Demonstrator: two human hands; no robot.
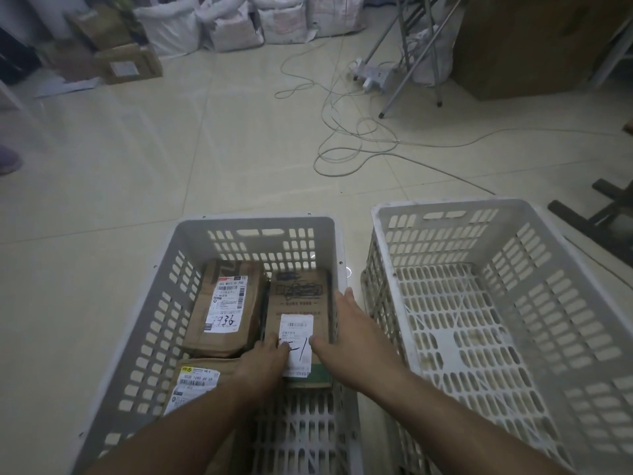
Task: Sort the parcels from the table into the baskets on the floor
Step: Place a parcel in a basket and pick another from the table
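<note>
In the left basket (164, 337), both hands set a parcel (299, 303) down: left hand (263, 358) and right hand (346, 327) flat-fingered against it. Next: let go, return to the desk.

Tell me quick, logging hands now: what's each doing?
Left hand: fingers rest on the labelled parcel, apparently open.
Right hand: fingers straight along that parcel's right side, open.

Near-left parcel (195, 382) in the left basket (137, 337): right part hidden under the left hand (262, 363). Printed label text too small to read. Right basket (387, 255): near corners cut off by the frame's bottom edge.
</note>
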